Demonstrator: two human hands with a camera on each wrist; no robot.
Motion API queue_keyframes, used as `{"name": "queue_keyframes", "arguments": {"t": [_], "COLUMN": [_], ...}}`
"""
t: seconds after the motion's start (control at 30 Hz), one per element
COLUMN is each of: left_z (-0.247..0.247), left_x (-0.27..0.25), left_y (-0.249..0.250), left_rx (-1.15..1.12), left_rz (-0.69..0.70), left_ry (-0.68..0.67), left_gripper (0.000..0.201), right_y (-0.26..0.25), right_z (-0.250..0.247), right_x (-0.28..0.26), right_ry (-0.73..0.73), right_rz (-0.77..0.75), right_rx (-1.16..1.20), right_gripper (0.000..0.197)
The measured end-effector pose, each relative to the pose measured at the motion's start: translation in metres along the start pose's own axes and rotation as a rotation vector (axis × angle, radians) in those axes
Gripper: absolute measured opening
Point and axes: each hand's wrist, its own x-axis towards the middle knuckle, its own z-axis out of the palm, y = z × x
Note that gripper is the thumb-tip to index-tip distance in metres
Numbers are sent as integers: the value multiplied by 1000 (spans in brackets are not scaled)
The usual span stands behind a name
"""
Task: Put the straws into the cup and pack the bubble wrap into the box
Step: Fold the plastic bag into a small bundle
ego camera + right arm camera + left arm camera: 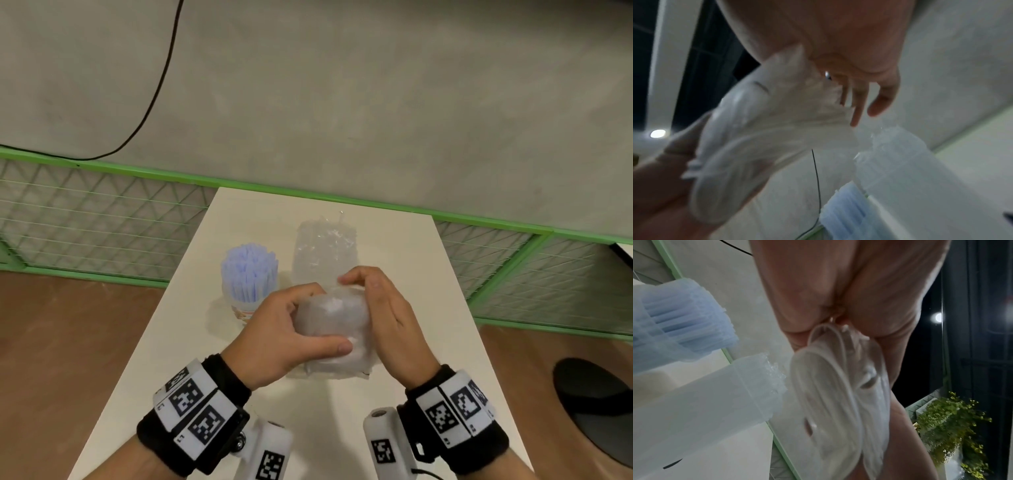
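A rolled bundle of clear bubble wrap (330,322) sits between both hands, just above the white table (428,308). My left hand (291,322) grips its left side, thumb across the near face and fingers curled behind. My right hand (373,301) presses its right side and curls its fingers over the far top. The wrist views show the bubble wrap (830,402) (766,138) against each palm. Behind the hands a clear box (323,253) holds more wrap. To its left, a cup (245,308) stands full of pale blue straws (250,270).
A green-framed mesh fence (102,219) runs behind the table. A black cable (161,85) lies on the grey floor beyond it. A black round object (596,404) sits on the wooden floor at the right. The table's near part lies under my wrists.
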Motion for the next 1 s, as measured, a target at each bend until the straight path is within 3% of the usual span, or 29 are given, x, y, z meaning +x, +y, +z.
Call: {"name": "queue_keyframes", "arguments": {"t": [0.1,0.23,0.3,0.43,0.53,0.6,0.67,0.7,0.77,0.83,0.9,1.0], "left_z": [-2,-15,-22,-18,-20,-25,-32,-34,-34,-30,-26,-30], "left_x": [0,3,7,14,16,18,19,20,20,21,20,18], "left_y": [-4,7,15,17,15,11,3,-1,-1,-2,-7,-9], "left_rx": [-8,-71,22,303,369,312,203,157,141,81,24,209], "left_rz": [6,-50,-50,-22,26,29,19,25,45,54,70,132], "left_ry": [-23,-53,-127,-329,-283,-152,-9,48,108,90,45,-21], "left_gripper": [35,33,44,44,43,48,58,57,47,39,44,34], "right_y": [-3,-11,-17,-31,-39,-31,-19,-13,-1,-3,-9,-11], "right_z": [1,-11,-15,-15,-14,-17,-19,-18,-9,7,21,31], "right_x": [3,9,11,15,22,27,28,26,16,5,4,13], "right_ry": [3,-70,-119,-148,-88,32,132,113,-68,-237,-239,-170], "right_rz": [51,-81,-178,-298,-337,-241,-18,124,379,472,504,553], "right_rx": [-10,-179,-269,-364,-332,-147,191,359,642,777,842,827], "right_gripper": [47,36,31,23,24,36,60,74,89,70,47,40]}}
